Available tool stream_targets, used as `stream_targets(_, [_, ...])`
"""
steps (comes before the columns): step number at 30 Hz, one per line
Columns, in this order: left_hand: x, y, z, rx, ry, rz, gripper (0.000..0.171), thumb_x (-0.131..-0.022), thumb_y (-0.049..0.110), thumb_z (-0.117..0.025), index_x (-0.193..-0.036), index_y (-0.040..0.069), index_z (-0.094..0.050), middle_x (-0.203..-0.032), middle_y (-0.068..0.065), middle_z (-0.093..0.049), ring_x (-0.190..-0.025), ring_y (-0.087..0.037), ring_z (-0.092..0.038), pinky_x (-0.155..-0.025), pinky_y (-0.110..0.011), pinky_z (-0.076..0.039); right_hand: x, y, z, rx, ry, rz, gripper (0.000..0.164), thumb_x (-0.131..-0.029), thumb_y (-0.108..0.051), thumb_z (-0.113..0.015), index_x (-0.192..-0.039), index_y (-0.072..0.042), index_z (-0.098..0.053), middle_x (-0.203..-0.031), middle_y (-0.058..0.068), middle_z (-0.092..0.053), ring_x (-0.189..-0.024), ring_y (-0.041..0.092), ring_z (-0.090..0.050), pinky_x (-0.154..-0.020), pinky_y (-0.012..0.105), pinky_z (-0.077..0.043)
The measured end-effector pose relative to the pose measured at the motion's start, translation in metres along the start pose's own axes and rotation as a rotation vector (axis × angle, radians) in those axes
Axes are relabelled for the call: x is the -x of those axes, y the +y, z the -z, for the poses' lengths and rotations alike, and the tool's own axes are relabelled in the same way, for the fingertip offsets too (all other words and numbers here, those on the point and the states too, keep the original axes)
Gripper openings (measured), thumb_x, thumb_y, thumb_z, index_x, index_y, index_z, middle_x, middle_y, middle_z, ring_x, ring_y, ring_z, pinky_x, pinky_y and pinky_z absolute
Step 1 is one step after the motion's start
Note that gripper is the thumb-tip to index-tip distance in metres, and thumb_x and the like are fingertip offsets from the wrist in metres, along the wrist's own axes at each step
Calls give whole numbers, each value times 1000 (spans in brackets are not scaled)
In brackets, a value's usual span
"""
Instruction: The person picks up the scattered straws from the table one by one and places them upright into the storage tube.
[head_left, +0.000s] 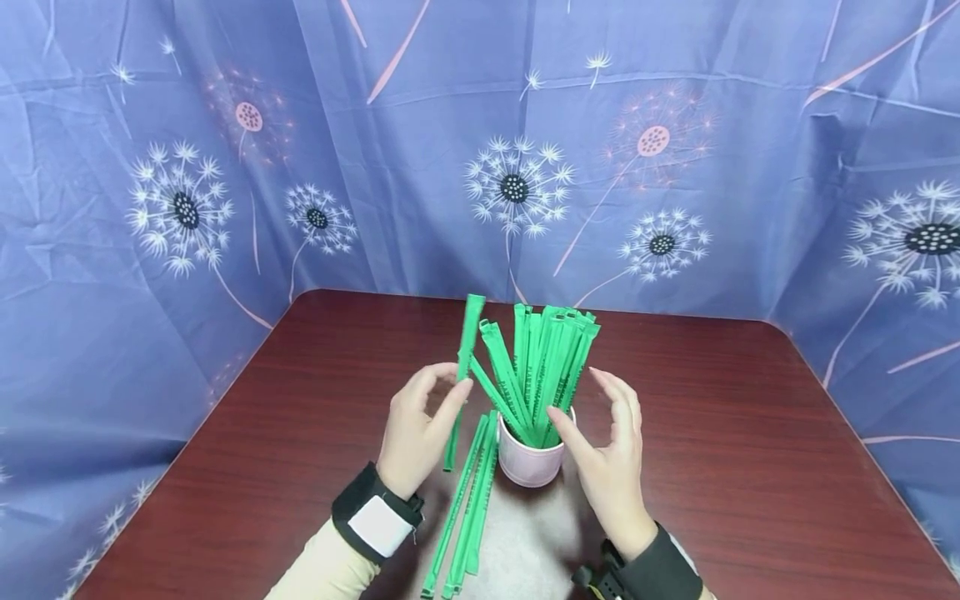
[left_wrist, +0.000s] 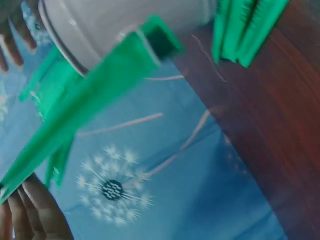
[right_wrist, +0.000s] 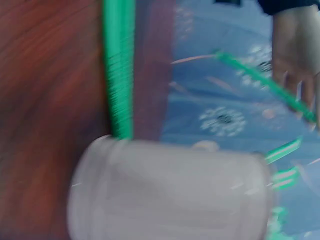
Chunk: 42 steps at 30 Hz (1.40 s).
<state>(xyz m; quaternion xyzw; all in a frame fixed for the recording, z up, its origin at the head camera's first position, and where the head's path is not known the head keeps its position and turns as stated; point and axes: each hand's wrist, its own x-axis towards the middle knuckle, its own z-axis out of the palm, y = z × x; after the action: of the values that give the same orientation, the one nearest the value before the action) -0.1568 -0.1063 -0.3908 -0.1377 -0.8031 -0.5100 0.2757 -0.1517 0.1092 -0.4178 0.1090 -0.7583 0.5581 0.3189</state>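
Between the thumb and fingers of my left hand point(head_left: 411, 433) is one long, slim green printed packet point(head_left: 468, 333), held nearly upright left of the cup. Its near end looks square and hollow in the left wrist view. A pale pinkish-white cup point(head_left: 530, 465) holds a fanned bunch of similar green packets point(head_left: 551, 367), their contents hidden. My right hand point(head_left: 617, 467) is at the cup's right side, fingers spread in a loose curve. Its thumb overlaps the bunch; whether it touches is unclear. Several loose green packets point(head_left: 468, 508) lie on the table left of the cup.
The dark red-brown wooden table point(head_left: 750, 467) has a pale glare patch in front of the cup. Behind and beside it hangs a blue curtain point(head_left: 420, 167) with dandelion prints. Both wrists wear black bands point(head_left: 378, 512).
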Motion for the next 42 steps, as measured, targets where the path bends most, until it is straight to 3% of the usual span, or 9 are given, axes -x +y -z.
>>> stream_targets(7, [5,12,-15,-18,-183,-196,15,-93,13,-69,-108,8,-70,-90,-1,-68,-76,-9,-63,-63,-20,-55,-2,-30,1,-249,-95,-29,53,-83,8,-72,-133,-2,-59,-127,1,-64,-121,8,-57,-105,20,-42])
stream_targets(13, [12,17,-24,-39,-310,-249,17,-95,18,-67,-109,12,-72,-100,1,-71,-83,-7,-64,-69,-21,-55,-2,-36,-1,-537,-83,61,36,-84,20,-62,-119,11,-61,-110,2,-73,-96,11,-70,-86,21,-56])
stream_targets(18, [13,16,-25,7,-342,-243,14,-93,19,-70,-105,13,-74,-96,3,-71,-78,-4,-62,-68,-13,-52,-3,-34,-2,-511,3,106,22,-84,20,-62,-103,10,-66,-93,-2,-75,-75,7,-71,-65,14,-52])
stream_targets(22, [9,10,-22,53,-289,-214,10,-92,18,-71,-100,13,-76,-90,4,-73,-75,-2,-63,-65,-15,-53,-5,-34,0,-507,30,134,20,-83,21,-62,-100,12,-65,-93,-2,-75,-72,6,-70,-60,14,-50])
stream_targets(26, [4,-2,-15,57,-142,-116,11,-95,18,-67,-91,14,-76,-79,3,-73,-67,-5,-64,-58,-21,-52,-7,-35,3,-563,94,133,21,-82,23,-62,-102,16,-65,-94,3,-75,-72,8,-70,-61,15,-52])
stream_targets(29, [1,-14,-9,35,-85,66,18,-99,25,-62,-88,17,-74,-73,1,-71,-62,-9,-65,-55,-24,-53,-10,-38,8,-594,175,116,21,-82,22,-62,-103,17,-65,-90,4,-76,-71,9,-70,-65,16,-55])
stream_targets(31, [-1,-22,-6,-5,-105,196,21,-100,29,-60,-89,17,-73,-72,0,-72,-63,-12,-67,-55,-25,-53,-13,-39,12,-608,235,110,21,-83,22,-61,-103,17,-66,-88,5,-77,-70,9,-70,-66,17,-55])
stream_targets(37, [4,-47,-4,-191,-346,411,15,-94,23,-68,-99,9,-69,-83,-4,-72,-68,-17,-68,-59,-29,-54,-26,-37,24,-712,380,144,20,-84,22,-59,-104,22,-62,-83,14,-75,-68,17,-72,-67,25,-59])
stream_targets(42, [13,-53,-10,-227,-592,459,29,-79,10,-81,-101,1,-65,-90,-9,-68,-63,-14,-64,-55,-27,-54,-34,-27,31,-666,446,119,20,-85,18,-62,-105,23,-61,-81,13,-73,-63,17,-70,-65,26,-59])
